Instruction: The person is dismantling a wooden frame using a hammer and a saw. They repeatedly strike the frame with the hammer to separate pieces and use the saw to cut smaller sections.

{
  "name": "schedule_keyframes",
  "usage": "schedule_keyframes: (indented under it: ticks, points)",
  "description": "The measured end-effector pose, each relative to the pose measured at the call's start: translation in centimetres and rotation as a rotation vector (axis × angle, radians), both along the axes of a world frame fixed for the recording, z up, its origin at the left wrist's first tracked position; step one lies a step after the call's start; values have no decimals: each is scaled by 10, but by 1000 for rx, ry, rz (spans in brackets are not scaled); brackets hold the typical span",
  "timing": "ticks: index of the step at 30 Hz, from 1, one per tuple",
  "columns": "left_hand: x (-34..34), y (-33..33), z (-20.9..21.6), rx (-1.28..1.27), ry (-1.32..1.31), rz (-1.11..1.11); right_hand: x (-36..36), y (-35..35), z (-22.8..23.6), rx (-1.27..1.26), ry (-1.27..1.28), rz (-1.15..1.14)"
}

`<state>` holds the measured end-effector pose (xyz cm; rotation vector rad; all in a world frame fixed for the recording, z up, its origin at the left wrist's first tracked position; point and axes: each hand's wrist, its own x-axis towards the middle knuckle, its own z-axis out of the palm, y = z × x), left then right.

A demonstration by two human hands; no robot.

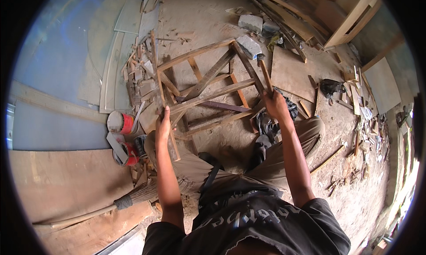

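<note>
A wooden frame (224, 92) of rough slats, with a diagonal brace and crossbars, stands tilted on the floor before me. My left hand (163, 125) is closed round its near left post, thumb pointing up along the wood. In my right hand (276, 106) is a hammer (266, 75), gripped low on its wooden handle. Its dark head points away from me, just beyond the frame's right side. The underside of the frame and some of its joints are hidden by the slats.
Two red-and-white cans (128, 154) stand left of my leg, near a stick broom (142, 195). Wood scraps (144, 75) lie along the left sheets. A concrete block (250, 23), a plywood board (290, 73) and a black plastic bag (330, 87) are farther off.
</note>
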<state>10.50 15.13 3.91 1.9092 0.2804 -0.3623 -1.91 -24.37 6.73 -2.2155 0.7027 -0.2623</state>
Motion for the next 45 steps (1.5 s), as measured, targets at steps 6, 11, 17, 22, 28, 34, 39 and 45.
schedule_keyframes:
  ticks: [6,11,17,22,28,34,39,45]
  points:
    - [12,-1,-8,18,88,5,4,-9,-15,-108,-86,-7]
    - [7,16,-26,253,-342,30,2,0,-8,-67,-79,34]
    - [3,-41,23,649,-865,-216,-1,-8,0,-52,-34,-15]
    - [32,-91,22,631,-782,-564,1,0,9,-8,2,-15]
    - [67,-121,23,733,-666,-415,32,-19,-5,-73,53,-13]
    - [146,-76,39,870,-420,-29,150,-29,1,-202,-112,3]
    - [155,-46,11,368,-40,38,183,-19,-20,-188,-32,147]
    - [167,-34,4,30,129,195,179,-5,-5,-144,18,148]
